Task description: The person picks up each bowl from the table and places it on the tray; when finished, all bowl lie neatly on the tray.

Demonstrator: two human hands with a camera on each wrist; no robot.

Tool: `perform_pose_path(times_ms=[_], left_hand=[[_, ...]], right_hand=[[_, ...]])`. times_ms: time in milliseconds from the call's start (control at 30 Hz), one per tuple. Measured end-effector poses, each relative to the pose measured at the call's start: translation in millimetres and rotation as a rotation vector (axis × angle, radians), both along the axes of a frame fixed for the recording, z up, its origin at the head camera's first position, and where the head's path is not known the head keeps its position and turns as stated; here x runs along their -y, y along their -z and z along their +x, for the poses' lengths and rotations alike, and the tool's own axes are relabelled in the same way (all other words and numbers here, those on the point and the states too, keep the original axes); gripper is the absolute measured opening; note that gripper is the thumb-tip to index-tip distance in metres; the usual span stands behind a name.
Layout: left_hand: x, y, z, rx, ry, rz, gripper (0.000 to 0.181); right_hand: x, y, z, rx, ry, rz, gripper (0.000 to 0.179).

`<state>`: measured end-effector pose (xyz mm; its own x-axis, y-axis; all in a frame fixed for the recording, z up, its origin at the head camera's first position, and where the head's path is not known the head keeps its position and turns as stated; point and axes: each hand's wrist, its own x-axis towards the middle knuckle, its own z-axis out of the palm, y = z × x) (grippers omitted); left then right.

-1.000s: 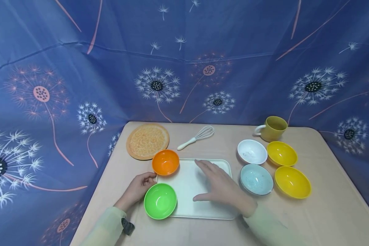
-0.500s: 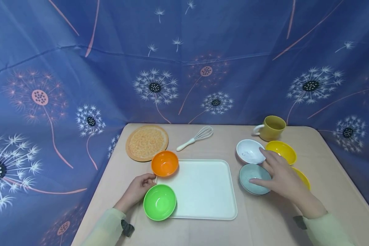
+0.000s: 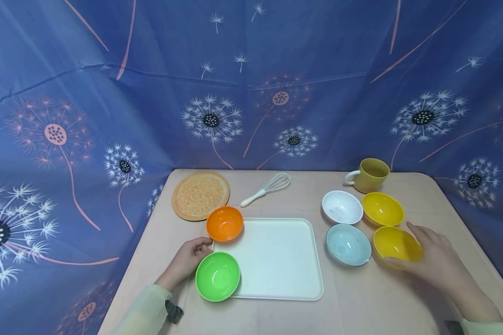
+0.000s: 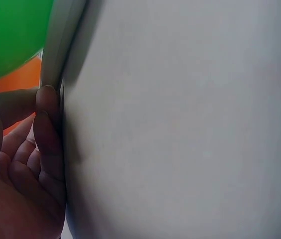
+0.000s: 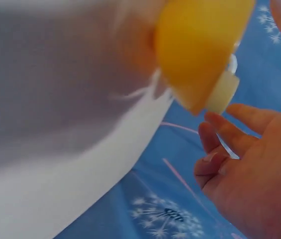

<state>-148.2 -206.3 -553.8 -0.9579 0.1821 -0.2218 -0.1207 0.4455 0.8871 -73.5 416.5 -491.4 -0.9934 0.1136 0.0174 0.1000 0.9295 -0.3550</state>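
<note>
My left hand (image 3: 185, 260) pinches the left edge of a white rectangular tray (image 3: 282, 260), between an orange bowl (image 3: 225, 224) and a green bowl (image 3: 217, 277) that overlap that edge. In the left wrist view, the thumb and a finger (image 4: 47, 102) meet right at the tray's rim. At the right, my right hand (image 3: 438, 260) is spread at the nearer yellow bowl (image 3: 396, 244), thumb over its near rim and fingers past its right side. The right wrist view shows this yellow bowl (image 5: 200, 45) with the fingers apart from one another.
Left of the yellow bowls lie a light-blue bowl (image 3: 348, 245) and a white bowl (image 3: 342, 207). A second yellow bowl (image 3: 383, 209) and a mustard mug (image 3: 371, 175) stand behind. At the back are a whisk (image 3: 268, 188) and a round tan board (image 3: 200, 195).
My right hand has moved from over the tray, across the light-blue bowl, to the nearer yellow bowl at the right. The left hand has stayed at the tray's edge.
</note>
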Motion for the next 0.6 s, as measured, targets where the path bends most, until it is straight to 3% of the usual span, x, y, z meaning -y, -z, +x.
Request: perform_pose_path(times_ms=[267, 600], left_hand=[[-0.5, -0.4, -0.1, 0.004, -0.002, 0.002, 0.033], [0.0, 1.6, -1.1, -0.004, -0.002, 0.001, 0.033]], right_hand=[[3, 15.3, 6.0, 0.033, 0.009, -0.026, 0.134], [4, 20.1, 3.8, 0.083, 0.015, -0.022, 0.139]])
